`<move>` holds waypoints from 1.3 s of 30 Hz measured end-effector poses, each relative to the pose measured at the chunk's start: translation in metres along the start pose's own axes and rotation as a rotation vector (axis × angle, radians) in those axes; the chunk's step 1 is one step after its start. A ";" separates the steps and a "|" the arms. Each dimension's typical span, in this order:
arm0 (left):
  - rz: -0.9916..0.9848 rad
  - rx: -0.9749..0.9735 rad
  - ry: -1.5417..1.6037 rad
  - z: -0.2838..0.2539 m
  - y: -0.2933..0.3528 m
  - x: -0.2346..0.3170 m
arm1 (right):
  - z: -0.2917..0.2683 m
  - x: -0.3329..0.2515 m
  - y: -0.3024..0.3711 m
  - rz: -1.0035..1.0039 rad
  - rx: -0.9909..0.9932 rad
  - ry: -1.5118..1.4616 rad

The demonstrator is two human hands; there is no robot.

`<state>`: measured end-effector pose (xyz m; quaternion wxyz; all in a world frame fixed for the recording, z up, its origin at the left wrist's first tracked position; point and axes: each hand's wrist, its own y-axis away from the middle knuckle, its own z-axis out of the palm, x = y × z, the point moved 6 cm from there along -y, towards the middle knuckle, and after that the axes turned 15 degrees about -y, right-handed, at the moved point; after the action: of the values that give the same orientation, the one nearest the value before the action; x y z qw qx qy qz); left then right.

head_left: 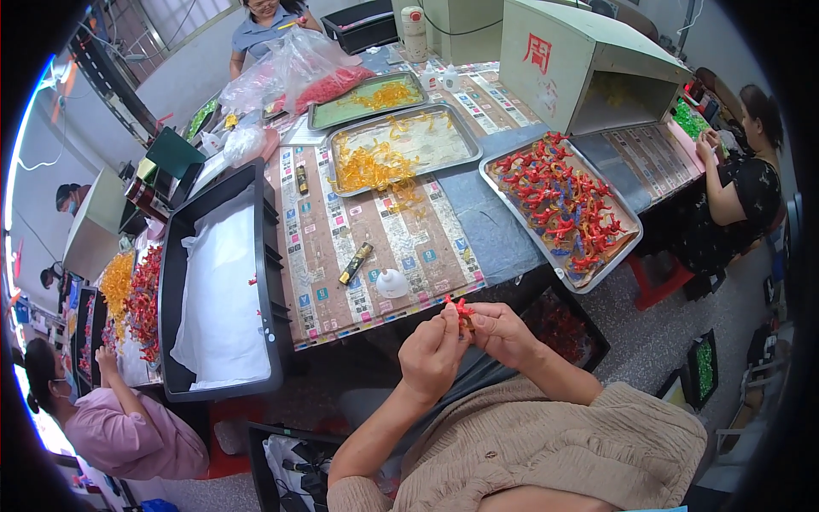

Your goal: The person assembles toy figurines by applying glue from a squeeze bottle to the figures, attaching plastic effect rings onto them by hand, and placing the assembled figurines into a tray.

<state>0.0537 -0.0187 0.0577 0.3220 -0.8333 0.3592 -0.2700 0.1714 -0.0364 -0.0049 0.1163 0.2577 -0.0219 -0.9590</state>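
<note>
In front of my body, both hands work together on a small red plastic piece (461, 307) with a yellowish part low on it. My left hand (431, 354) pinches it from the left, thumb and fingers pressed together. From the right, my right hand (507, 334) grips it too; the fingers partly hide its shape. Just beyond them, a small white squeeze bottle (393, 284) sits near the table's front edge. To the right lies a metal tray (530, 229) heaped with red, blue and yellow plastic figures (563, 192).
Yellow plastic pieces (371, 168) spill from a metal tray (439, 143) onto the table; a greenish tray (334, 111) lies behind. A black crate (173, 282) with white lining stands left. A black-and-yellow tube (355, 264) and a metal box (546, 64) are on the table. Co-workers sit around.
</note>
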 end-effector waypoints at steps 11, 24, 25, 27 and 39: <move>0.016 0.034 -0.001 0.001 0.003 0.001 | 0.002 0.001 0.002 0.010 -0.066 -0.031; -0.023 0.010 0.002 0.000 0.003 0.000 | 0.000 -0.001 0.000 0.003 -0.045 -0.049; -0.025 0.012 -0.004 -0.001 0.003 0.000 | -0.001 0.000 0.001 0.007 -0.040 -0.051; -0.026 0.029 0.012 0.001 0.003 0.000 | -0.001 0.000 0.001 -0.009 -0.057 -0.043; -0.550 -0.087 0.384 0.004 0.007 -0.017 | -0.004 -0.013 0.008 -0.057 0.140 0.363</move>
<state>0.0434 -0.0078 0.0464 0.1275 -0.8460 0.1861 -0.4831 0.1862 -0.0406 -0.0010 0.0729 0.4346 -0.0601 -0.8957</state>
